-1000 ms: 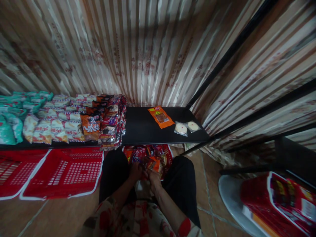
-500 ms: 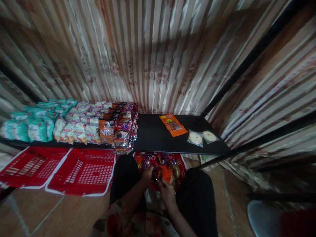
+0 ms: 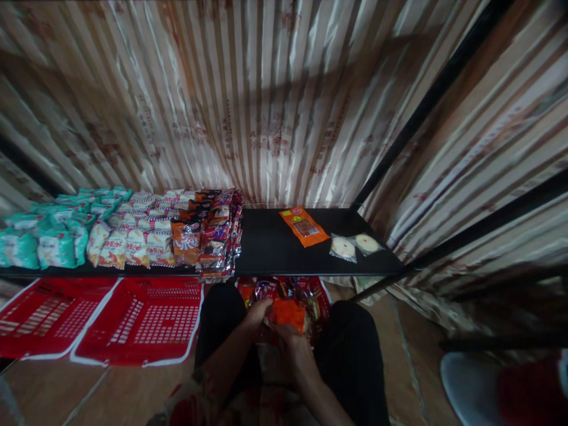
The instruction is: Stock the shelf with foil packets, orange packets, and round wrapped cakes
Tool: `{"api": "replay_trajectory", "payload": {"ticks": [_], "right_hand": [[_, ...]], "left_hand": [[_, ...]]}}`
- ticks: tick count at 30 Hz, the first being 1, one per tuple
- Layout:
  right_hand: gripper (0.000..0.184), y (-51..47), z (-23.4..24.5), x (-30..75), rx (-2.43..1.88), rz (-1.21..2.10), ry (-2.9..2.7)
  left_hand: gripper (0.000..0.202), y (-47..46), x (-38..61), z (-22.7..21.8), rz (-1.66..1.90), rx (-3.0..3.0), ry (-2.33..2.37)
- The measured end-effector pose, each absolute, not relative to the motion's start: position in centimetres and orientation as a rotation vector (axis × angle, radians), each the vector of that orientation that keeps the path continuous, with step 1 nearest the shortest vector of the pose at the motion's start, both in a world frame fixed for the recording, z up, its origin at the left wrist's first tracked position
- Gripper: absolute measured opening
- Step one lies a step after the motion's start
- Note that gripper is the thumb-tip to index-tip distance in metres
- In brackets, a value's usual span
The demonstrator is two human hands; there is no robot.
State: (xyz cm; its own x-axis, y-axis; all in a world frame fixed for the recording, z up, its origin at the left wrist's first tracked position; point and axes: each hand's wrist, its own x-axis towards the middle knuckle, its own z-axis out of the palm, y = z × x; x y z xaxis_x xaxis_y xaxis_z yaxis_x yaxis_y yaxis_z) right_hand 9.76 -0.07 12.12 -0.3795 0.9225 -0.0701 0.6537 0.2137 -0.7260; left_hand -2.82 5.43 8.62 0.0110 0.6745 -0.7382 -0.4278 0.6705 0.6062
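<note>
My left hand and my right hand are close together between my knees, over the near part of a red basket of packaged snacks. The fingers of both hands are curled closed, and whatever is between them is mostly hidden and dim. Right beside the fingertips lies an orange packet; I cannot tell whether the hands touch it. Dark red shiny packets show behind it in the basket.
A black shelf carries teal bags, white-and-orange bags, brown-orange bags and dark red packets. Rightward lie an orange pouch and two wrapped round items. Two red baskets sit lower left; a black post slants at right.
A dark packet seen between my hands is now largely out of sight, and more of the orange packet shows. My hands are lower and slightly left in view; the camera has shifted a little.
</note>
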Motion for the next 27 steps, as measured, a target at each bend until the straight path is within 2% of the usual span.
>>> {"api": "replay_trajectory", "payload": {"ticks": [8,14,17,20,23,27], "right_hand": [[0.036,-1.6,12.8,9.5,-1.574,0.853,-2.327],[0.033,-2.8,12.3,10.2,-1.538,0.884,-2.252],[0.035,-3.1,11.3,10.8,-1.471,0.974,-2.152],[0.033,-3.0,10.5,11.5,-1.416,1.209,-1.862],[0.031,-2.4,10.2,12.1,-1.446,1.493,-1.225],[0.028,-1.2,10.2,12.6,-1.559,1.524,-0.573]], "left_hand": [[0.009,3.6,-3.9,9.2,0.816,0.277,1.241],[0.021,3.0,-4.6,9.0,0.785,0.253,1.217],[0.020,2.7,-4.6,9.2,0.779,0.239,1.213],[0.022,2.2,-4.8,9.6,0.794,0.243,1.182],[0.028,1.8,-5.1,10.2,0.802,0.274,1.124],[0.034,1.3,-5.5,10.9,0.798,0.359,1.038]]}}
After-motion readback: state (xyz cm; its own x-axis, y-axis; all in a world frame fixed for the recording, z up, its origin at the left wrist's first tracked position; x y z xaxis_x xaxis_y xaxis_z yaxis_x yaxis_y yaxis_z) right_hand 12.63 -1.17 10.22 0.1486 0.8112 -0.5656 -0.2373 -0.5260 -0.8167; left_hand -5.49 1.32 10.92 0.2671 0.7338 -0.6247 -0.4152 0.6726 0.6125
